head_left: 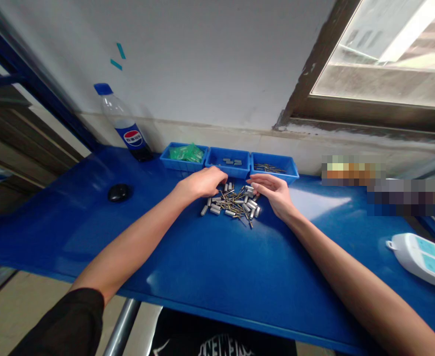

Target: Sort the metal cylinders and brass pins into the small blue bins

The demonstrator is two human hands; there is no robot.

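Bins point(228, 171) at the counter's point(217, 267) back edge held some metal parts point(229, 162); a heap point(236, 200) remained. Left hand point(204, 180) and right hand point(277, 194) grips were unclear.

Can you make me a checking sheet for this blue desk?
Surface: glossy blue tabletop.
Parts: loose pile of short silver metal cylinders and thin brass-coloured pins; three blue plastic bins behind it.
Clutter: rounded black object, blue-capped clear plastic cola bottle, white plastic case with teal panels.
Hands: bare left hand and right hand flank the pile, fingers bent; grip unclear.
Cables: nothing seen for certain.
Surroundings: pale wall, brown-framed window.
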